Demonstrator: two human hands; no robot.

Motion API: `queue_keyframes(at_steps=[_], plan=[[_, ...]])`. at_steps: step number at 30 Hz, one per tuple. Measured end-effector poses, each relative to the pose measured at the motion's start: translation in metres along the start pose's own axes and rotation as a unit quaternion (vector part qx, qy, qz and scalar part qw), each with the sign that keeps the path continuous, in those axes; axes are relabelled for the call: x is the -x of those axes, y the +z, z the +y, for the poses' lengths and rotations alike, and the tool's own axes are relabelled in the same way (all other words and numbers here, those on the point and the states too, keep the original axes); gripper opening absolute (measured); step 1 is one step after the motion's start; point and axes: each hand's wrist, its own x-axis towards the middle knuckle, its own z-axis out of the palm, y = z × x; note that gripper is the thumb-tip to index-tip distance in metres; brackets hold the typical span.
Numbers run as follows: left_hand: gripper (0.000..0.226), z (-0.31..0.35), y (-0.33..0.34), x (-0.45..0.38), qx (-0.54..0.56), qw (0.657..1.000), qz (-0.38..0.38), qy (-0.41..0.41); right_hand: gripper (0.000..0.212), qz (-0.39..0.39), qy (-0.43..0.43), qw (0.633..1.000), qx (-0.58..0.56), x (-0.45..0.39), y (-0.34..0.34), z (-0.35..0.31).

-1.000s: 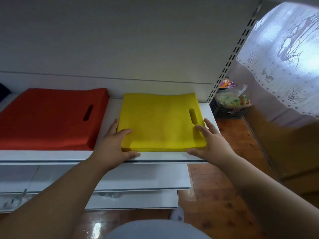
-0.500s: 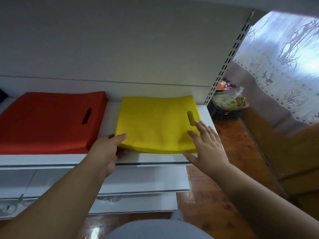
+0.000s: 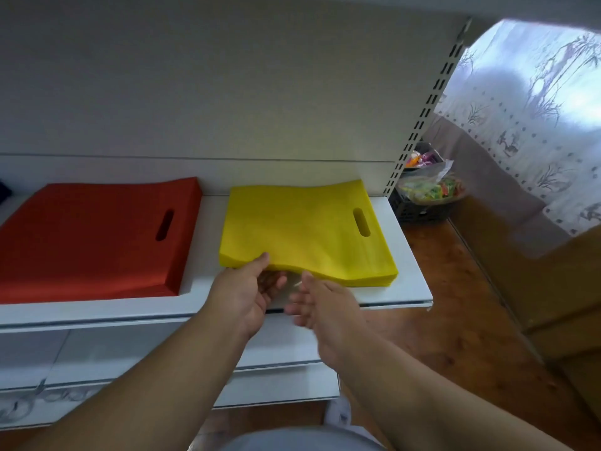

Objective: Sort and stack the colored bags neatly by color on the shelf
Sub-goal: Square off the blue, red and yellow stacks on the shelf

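A yellow stack of bags (image 3: 305, 229) lies flat at the right end of the white shelf (image 3: 408, 289), its handle slot to the right. To its left sits a thicker red stack of bags (image 3: 97, 239), with a strip of bare shelf between the two. My left hand (image 3: 244, 291) pinches the yellow stack's front edge near its left corner, thumb on top and fingers underneath, and the edge is raised a little there. My right hand (image 3: 320, 302) is blurred, just in front of the stack's front edge, its fingers loose and holding nothing.
A slotted metal upright (image 3: 426, 105) bounds the shelf on the right. Beyond it a dark basket (image 3: 422, 209) of colourful packets stands on the wooden floor beside a patterned curtain (image 3: 536, 125). Lower white shelves (image 3: 130, 353) jut out beneath. A dark item shows at the far left edge.
My left hand slid from the stack's left front corner toward the middle of the front edge and lifted it. My right hand left the right side and came in beside the left hand.
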Motion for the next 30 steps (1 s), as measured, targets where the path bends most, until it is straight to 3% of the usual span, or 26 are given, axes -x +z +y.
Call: queue_keyframes(at_steps=[1,3,6,13,17,21,24,26,28,29,30], plan=[[0.015,0.002,0.003,-0.001,0.0,1.0,0.009,-0.005,0.042,-0.057,0.079,0.988,-0.122,0.002,0.008,-0.005],[0.006,0.004,0.008,-0.003,-0.006,1.0,0.021,-0.002,0.057,-0.105,0.121,0.94,-0.302,-0.002,0.013,-0.015],[0.005,0.004,0.014,-0.004,-0.018,0.999,0.022,0.022,0.066,-0.063,0.103,0.888,-0.443,-0.017,0.001,-0.034],[0.022,0.007,0.007,-0.006,0.028,0.999,0.031,0.026,0.046,-0.005,0.051,0.843,-0.536,-0.051,-0.049,-0.064],[0.018,0.01,0.006,-0.005,0.032,0.999,0.021,0.02,0.052,-0.01,0.01,0.847,-0.532,-0.06,-0.065,-0.076],[0.012,0.013,0.0,-0.007,0.039,0.999,0.018,0.008,0.073,-0.037,-0.044,0.872,-0.486,-0.056,-0.075,-0.08],[0.016,0.016,-0.013,-0.01,0.015,1.0,-0.01,0.023,0.079,-0.043,-0.065,0.932,-0.355,-0.049,-0.089,-0.081],[0.036,0.018,-0.029,-0.012,-0.069,0.995,-0.018,0.074,0.097,-0.051,-0.071,0.974,-0.208,-0.046,-0.102,-0.075],[0.077,0.021,-0.048,-0.014,-0.235,0.963,-0.004,0.132,0.127,-0.045,-0.079,0.996,-0.016,-0.041,-0.114,-0.07],[0.09,0.024,-0.054,-0.013,-0.316,0.936,-0.004,0.153,0.13,-0.037,-0.094,0.989,0.111,-0.039,-0.12,-0.068],[0.089,0.026,-0.059,-0.012,-0.381,0.907,-0.017,0.177,0.126,-0.025,-0.116,0.963,0.242,-0.037,-0.124,-0.066]])
